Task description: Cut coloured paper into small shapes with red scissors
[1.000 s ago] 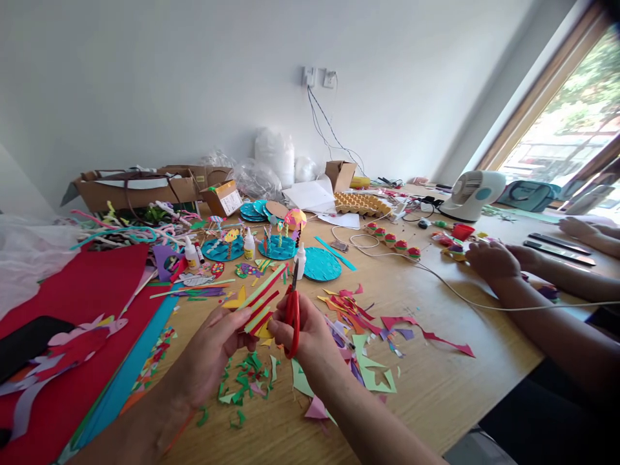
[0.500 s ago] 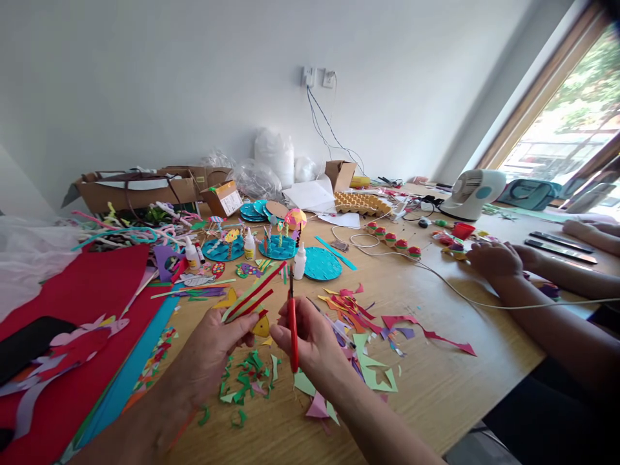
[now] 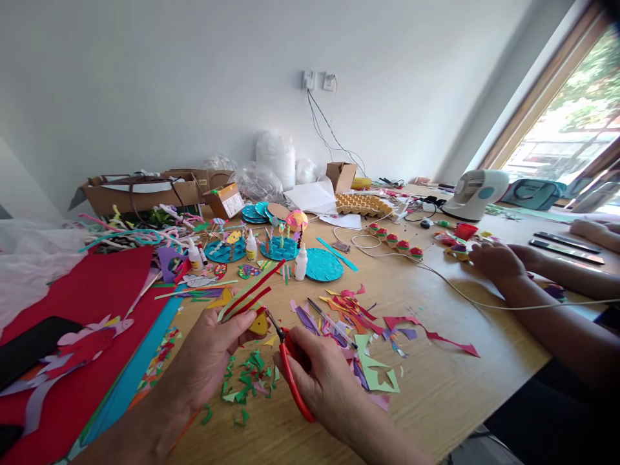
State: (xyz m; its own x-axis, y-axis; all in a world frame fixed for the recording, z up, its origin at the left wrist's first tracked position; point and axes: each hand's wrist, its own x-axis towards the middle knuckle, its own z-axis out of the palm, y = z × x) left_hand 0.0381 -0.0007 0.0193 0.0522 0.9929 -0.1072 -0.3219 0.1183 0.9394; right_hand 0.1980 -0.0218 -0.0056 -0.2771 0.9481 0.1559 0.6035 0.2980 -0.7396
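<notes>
My left hand pinches a yellow paper fish with red and pale green paper strips across it. The strip ends stick out past the fish toward the upper right. My right hand has its fingers in the red handles of a pair of scissors. The blade tips point up and left, close to the right end of the fish; whether they touch it I cannot tell. Green paper scraps lie on the table below my hands.
Red and purple scraps and a pen lie to the right. Glue bottles stand by blue discs ahead. Red card covers the left side. A co-worker's hands work at the right, past a white cable.
My right hand has lowered and turned the scissors, so the blades have swung from pointing upward to pointing left at the fish. My left hand keeps its hold, almost in place.
</notes>
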